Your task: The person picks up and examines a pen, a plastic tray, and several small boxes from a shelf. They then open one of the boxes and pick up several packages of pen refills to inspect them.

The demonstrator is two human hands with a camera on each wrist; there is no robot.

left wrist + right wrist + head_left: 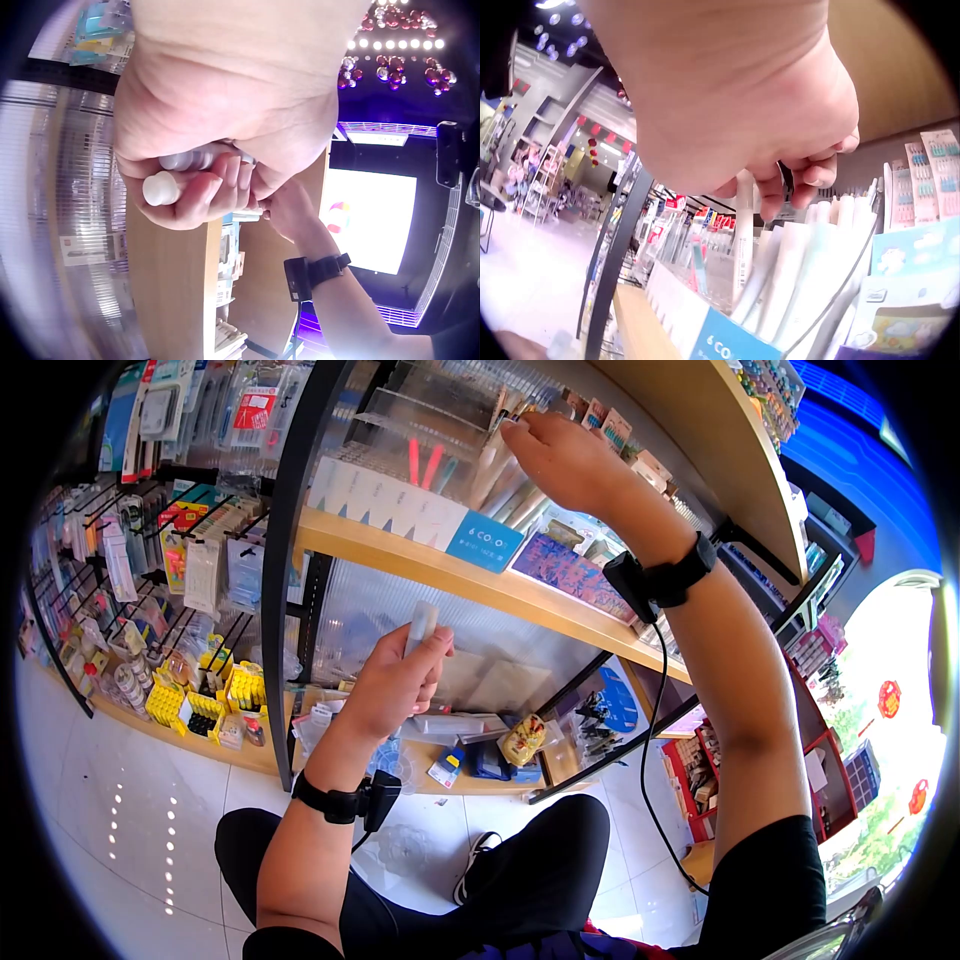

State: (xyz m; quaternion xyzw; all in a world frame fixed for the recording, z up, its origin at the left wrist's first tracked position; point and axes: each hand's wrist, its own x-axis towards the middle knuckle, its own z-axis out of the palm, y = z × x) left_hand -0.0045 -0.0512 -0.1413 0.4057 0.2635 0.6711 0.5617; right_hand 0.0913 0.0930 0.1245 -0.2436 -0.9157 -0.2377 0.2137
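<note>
My left hand [395,675] is curled round two marker pens, held out in front of the lower shelf. In the left wrist view one pen shows a white end [161,188] and the other a translucent grey end [177,160]; their middles are hidden in the fist. A pale pen top [422,622] sticks up past the thumb in the head view. Up at the shelf, my right hand [567,457] reaches over a holder of pens. Its fingers pinch the upper end of a slim white pen [743,240] with a barcode, beside several other white pens [795,270].
A white and blue "6 COLOR" box [485,541] lines the wooden shelf edge [420,572]. Carded pens [941,176] stand to the right of the holder. Hanging packets [205,560] fill the rack on the left. A black post [293,580] separates rack and shelf.
</note>
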